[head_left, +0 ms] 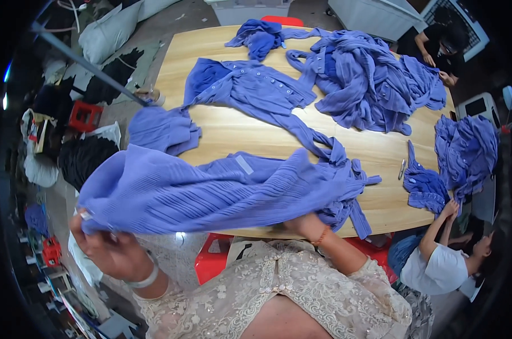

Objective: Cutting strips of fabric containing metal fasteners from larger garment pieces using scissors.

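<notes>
While the left hand's fingers (94, 242) pinch one end of a periwinkle ribbed-knit garment (199, 192), a black cloth heap (89, 161) lies beyond them. The garment stretches rightward, hiding the fingers of the right hand (305, 227); their grip I cannot tell. Beyond these, a tangled blue knit pile (369, 85) crowds the pale wooden bench (374, 152); farther right, bare wood reaches its near edge.

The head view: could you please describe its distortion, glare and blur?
Head view: the edges of the table bow outward and the corners go black; same view, a small light at far left glares white; same view, the left hand and the lower edge of the held garment look slightly blurred, perhaps from motion.
</notes>
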The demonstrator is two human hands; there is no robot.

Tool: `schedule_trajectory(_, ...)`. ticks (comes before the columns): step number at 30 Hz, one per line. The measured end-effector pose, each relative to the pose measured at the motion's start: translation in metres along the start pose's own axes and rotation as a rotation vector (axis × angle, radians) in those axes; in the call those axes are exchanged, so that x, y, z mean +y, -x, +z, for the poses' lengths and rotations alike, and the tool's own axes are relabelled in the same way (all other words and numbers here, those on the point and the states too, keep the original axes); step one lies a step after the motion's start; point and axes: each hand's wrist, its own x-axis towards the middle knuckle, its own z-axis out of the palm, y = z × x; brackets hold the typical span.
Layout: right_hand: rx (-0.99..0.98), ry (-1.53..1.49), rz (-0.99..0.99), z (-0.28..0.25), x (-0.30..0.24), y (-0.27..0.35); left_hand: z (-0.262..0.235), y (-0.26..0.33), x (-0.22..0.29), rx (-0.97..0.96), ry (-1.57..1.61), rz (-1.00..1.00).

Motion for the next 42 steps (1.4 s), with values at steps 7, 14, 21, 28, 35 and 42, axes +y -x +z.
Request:
schedule_trajectory(7,-0.020,0.279,0.543,-0.152,0.064,0.019,0.059,-0.062,-0.071,-0.011,0.986,-0.614)
schedule_trajectory(14,0.205,0.616,0.236,-0.245,0.188,-0.079,0.228,-0.120,-0.169,-0.275,1.231,-0.625)
schedule_trajectory(21,-0.106,0.034,0.703,-0.176,0.165,-0.083,0.270,-0.015,-0.269,-0.501,0.543,-0.842)
schedule_trajectory(28,-0.070,-0.158,0.476,-0.116,0.067,-0.016,0.116,0.146,-0.192,-1.166,0.122,-0.374)
schedule_trajectory(35,-0.074,-0.055,0.474,-0.114,0.050,-0.002,0.108,0.188,-0.148,-1.206,-0.053,-0.054)
schedule_trajectory(42,-0.454,-0.416,0.523,-0.150,0.004,0.043,0.092,0.203,-0.160,-1.264,-0.030,0.046)
